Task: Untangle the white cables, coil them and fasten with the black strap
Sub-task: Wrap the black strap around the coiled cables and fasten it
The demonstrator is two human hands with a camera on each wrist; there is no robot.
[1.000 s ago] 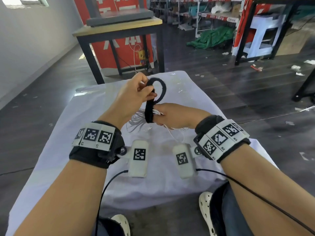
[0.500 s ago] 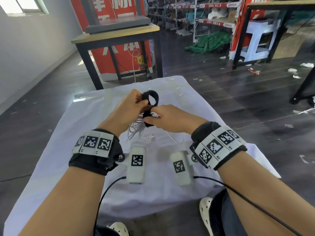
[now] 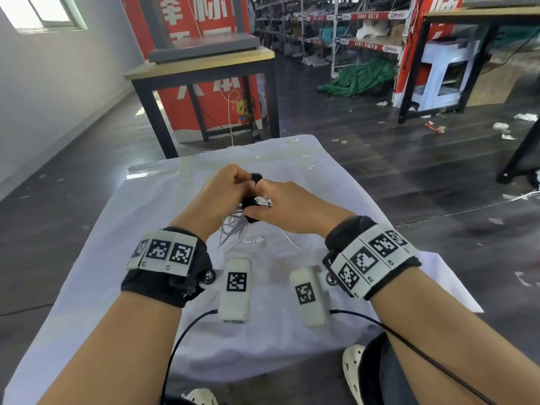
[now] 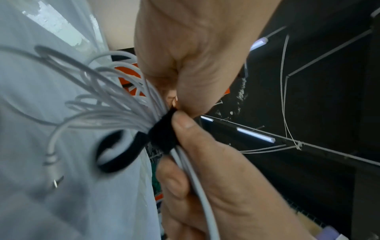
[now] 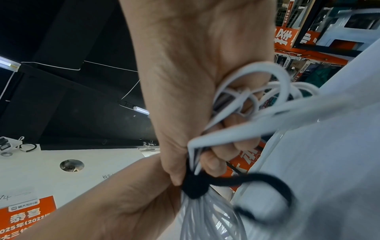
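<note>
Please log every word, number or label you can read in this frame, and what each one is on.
"恭喜": orange sign, right wrist view.
"025年(2022", cut off at both ends: same sign, the line below.
"标": red banner, head view; its other characters are cut off or hidden.
"R2", "R3": right wristband, beside its square coded markers.
Shelf labels: too small to read.
</note>
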